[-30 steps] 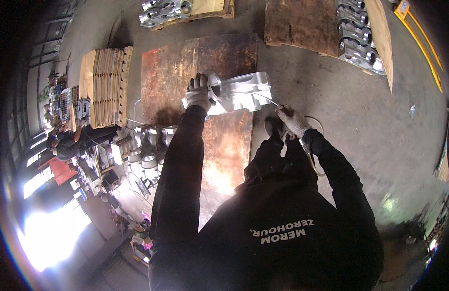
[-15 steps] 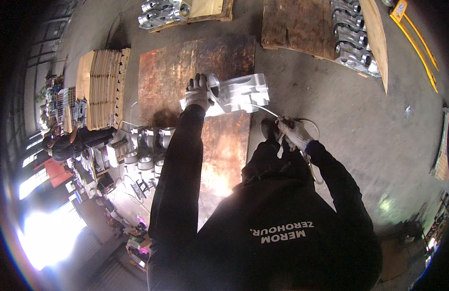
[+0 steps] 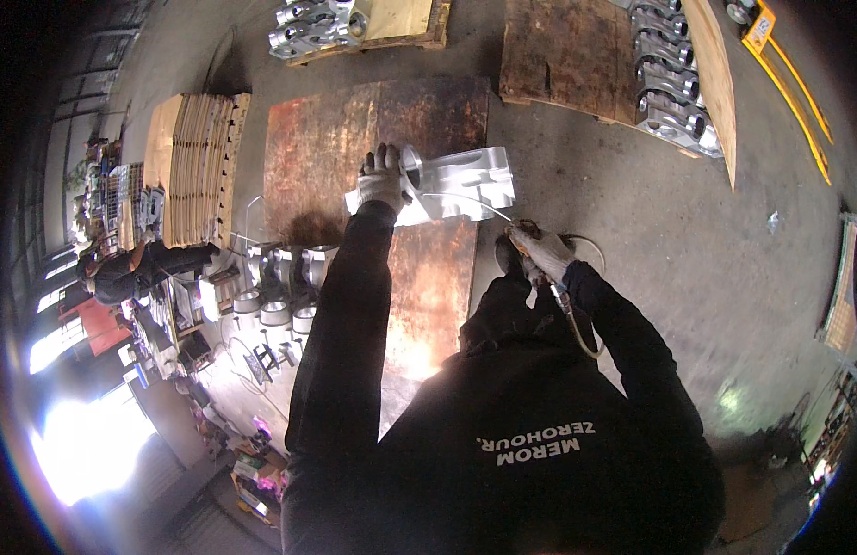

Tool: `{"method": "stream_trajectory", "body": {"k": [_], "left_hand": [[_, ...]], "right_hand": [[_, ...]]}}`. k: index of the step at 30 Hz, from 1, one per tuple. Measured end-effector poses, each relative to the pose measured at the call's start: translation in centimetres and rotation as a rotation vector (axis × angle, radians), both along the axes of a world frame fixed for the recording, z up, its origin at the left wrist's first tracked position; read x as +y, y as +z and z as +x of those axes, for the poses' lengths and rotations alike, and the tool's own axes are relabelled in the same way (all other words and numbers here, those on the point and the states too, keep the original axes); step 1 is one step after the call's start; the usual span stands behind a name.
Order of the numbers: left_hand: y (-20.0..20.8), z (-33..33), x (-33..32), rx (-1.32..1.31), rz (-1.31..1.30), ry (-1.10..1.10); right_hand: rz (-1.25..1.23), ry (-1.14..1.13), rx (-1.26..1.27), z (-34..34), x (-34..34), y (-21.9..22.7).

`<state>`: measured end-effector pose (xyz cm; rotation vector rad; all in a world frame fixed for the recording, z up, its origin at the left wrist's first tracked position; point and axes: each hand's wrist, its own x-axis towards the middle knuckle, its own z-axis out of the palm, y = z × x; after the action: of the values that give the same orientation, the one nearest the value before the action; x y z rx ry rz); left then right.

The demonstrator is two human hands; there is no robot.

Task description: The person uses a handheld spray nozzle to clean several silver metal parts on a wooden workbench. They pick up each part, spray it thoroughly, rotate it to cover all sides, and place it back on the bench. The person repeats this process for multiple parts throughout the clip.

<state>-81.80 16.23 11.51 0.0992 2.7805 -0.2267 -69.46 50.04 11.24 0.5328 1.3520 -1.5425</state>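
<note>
A silvery metal casting [image 3: 465, 180] lies across the rust-stained tabletop [image 3: 322, 125], with a round bore at its left end. On that left end rests my left hand [image 3: 382, 180] in a pale glove, its fingers stretched out beside the bore. My right hand [image 3: 542, 252], gloved too, is closed round an air blow gun just off the casting's near right side. The gun's long thin curved nozzle tube [image 3: 479, 203] reaches left over the casting. A clear hose [image 3: 581, 340] loops from the gun by my right forearm. The gun's body is mostly hidden in my hand.
Stacked wooden boards [image 3: 197, 171] stand at the left, near a person in dark clothes [image 3: 137, 268]. More castings [image 3: 285, 264] and metal rings [image 3: 275, 313] sit nearer. Pallets of castings [image 3: 669, 79] lie at the far side, with a yellow pallet-jack handle [image 3: 789, 92] at far right.
My right hand has moved left with the blow gun, and the nozzle tube reaches farther left over the casting. My left hand stays on the casting's left end, fingers straighter.
</note>
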Motion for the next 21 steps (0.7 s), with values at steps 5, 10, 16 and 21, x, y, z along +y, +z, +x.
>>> {"method": "stream_trajectory", "body": {"k": [5,10,16,21], "left_hand": [[0.0,-0.2,0.4,-0.042,-0.038,0.023],[0.3,-0.1,0.4,-0.065,-0.034,0.018],[0.6,0.0,0.4,-0.06,-0.01,0.005],[0.2,0.3,-0.3,-0.004,0.021,-0.005]], "right_hand": [[0.105,0.008,0.042,-0.2,0.6,-1.1],[0.027,-0.05,0.16,0.8,0.4,-1.3],[0.137,0.005,0.192,2.5,3.0,2.4],[0.045,-0.114,0.147,1.1,1.5,3.5]]}}
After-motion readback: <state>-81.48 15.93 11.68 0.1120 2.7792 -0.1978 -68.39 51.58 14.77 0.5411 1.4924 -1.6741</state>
